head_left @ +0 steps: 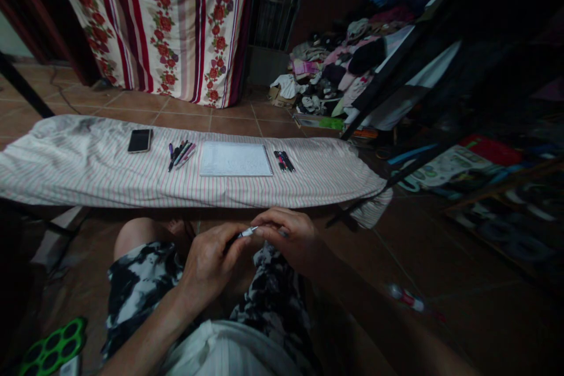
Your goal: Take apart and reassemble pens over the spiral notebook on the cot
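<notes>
Over my lap, my left hand (212, 257) is closed around a pen (247, 232) whose white and silver tip end points to the right. The fingers of my right hand (288, 238) are pinched together at that tip; a small greyish bit shows under them, too hidden to name. On the cloth-covered bench ahead lies a spiral notebook (236, 158) with faint marks on its page. Several pens (180, 154) form a bunch to its left. Several dark pens (284, 161) lie side by side at its right.
A dark-screened phone (140, 141) rests on the striped cloth (106, 179) at the left. A floral curtain (165, 23) hangs behind the bench. Clothes (343, 64) are heaped at the back right. A bottle (406, 298) and a green-framed object (53, 346) lie low on either side.
</notes>
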`<state>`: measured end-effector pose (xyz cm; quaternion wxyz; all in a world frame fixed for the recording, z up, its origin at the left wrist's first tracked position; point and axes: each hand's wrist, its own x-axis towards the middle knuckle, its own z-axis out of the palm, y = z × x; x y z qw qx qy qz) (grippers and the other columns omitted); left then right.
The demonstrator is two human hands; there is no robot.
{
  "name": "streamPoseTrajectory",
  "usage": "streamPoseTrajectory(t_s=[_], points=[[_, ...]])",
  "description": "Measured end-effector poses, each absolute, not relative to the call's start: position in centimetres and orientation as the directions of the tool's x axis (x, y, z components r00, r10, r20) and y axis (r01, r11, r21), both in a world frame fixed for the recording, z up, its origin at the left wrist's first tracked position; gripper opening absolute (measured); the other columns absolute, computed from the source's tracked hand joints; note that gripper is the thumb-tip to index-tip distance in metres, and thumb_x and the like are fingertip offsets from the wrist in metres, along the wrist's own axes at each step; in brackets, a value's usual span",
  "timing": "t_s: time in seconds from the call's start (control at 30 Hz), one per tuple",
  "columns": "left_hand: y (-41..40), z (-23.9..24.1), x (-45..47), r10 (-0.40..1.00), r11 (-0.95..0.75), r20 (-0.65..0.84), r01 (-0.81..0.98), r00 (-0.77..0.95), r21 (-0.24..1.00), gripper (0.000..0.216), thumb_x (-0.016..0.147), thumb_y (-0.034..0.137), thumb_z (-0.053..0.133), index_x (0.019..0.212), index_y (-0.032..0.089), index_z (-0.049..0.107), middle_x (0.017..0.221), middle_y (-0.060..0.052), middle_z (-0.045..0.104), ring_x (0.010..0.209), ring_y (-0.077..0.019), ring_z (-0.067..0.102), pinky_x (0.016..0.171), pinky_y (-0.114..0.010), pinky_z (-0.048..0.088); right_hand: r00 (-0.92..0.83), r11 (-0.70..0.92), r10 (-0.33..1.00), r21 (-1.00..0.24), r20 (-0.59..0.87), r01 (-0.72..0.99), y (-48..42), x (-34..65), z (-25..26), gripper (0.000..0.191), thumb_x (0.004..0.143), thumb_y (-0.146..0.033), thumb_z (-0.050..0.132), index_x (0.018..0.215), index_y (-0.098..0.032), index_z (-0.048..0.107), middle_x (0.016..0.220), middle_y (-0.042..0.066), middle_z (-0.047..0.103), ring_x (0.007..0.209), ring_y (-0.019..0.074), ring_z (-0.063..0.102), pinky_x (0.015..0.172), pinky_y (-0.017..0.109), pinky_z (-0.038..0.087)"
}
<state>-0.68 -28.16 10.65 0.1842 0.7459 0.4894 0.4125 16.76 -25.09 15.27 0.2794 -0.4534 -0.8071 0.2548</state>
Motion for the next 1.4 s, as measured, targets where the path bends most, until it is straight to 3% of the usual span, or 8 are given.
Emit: streamPoseTrajectory(t_s=[0.33, 0.57, 0.9, 1.2, 1.4], points=[[-28.24, 10.65, -0.46, 0.833, -0.527, 0.495, 0.626, 0.247, 0.575, 0.02, 0.09, 0.027, 0.045, 0.093, 0.019, 0.063, 0.085, -0.004, 0.071, 0.078, -0.0156, 0.066, 0.072, -0.025, 0.051, -0.464, 0.501, 0.861, -0.508, 0.209, 0.701, -25.38, 16.57, 15.06, 0.018, 0.088, -0.028, 0.048, 0.08, -0.019, 0.062, 0.077, 0.001, 0.065, 0.065, 0.0109, 0.055, 0.061, 0.022, 0.037], [-28.17, 10.63, -0.73, 0.877, -0.464, 0.435, 0.603, 0.206, 0.649, 0.016, 0.088, 0.025, 0.05, 0.098, 0.02, 0.063, 0.091, -0.002, 0.071, 0.084, -0.0148, 0.066, 0.076, -0.024, 0.05, -0.446, 0.484, 0.864, -0.632, 0.234, 0.606, -25.35, 16.82, 14.96, 0.013, 0.085, -0.026, 0.054, 0.09, -0.021, 0.065, 0.087, 0.001, 0.069, 0.078, 0.0124, 0.061, 0.069, 0.022, 0.042], [-28.23, 10.54, -0.52, 0.87, -0.476, 0.449, 0.587, 0.204, 0.655, 0.015, 0.088, 0.027, 0.05, 0.091, 0.02, 0.063, 0.084, -0.001, 0.071, 0.076, -0.0134, 0.066, 0.069, -0.022, 0.05, -0.453, 0.488, 0.862, -0.61, 0.226, 0.624, -25.3, 16.98, 14.82, 0.012, 0.083, -0.027, 0.057, 0.086, -0.02, 0.066, 0.079, 0.0, 0.067, 0.069, 0.0114, 0.058, 0.064, 0.022, 0.041], [-28.22, 10.78, -0.64, 0.879, -0.464, 0.438, 0.554, 0.191, 0.691, 0.016, 0.088, 0.031, 0.051, 0.089, 0.021, 0.063, 0.08, 0.001, 0.071, 0.072, -0.0122, 0.065, 0.065, -0.021, 0.048, -0.42, 0.417, 0.89, -0.694, 0.179, 0.587, -25.4, 16.89, 14.78, 0.011, 0.081, -0.029, 0.06, 0.084, -0.021, 0.066, 0.081, 0.0, 0.068, 0.072, 0.0121, 0.06, 0.064, 0.022, 0.042], [-28.3, 10.35, -0.52, 0.859, -0.492, 0.469, 0.587, 0.207, 0.643, 0.018, 0.09, 0.031, 0.048, 0.089, 0.02, 0.062, 0.079, 0.0, 0.069, 0.073, -0.0128, 0.065, 0.065, -0.023, 0.047, -0.375, 0.375, 0.914, -0.683, 0.157, 0.627, -25.42, 16.57, 14.67, 0.011, 0.08, -0.03, 0.06, 0.079, -0.021, 0.067, 0.075, 0.0, 0.067, 0.067, 0.0113, 0.058, 0.06, 0.022, 0.04]])
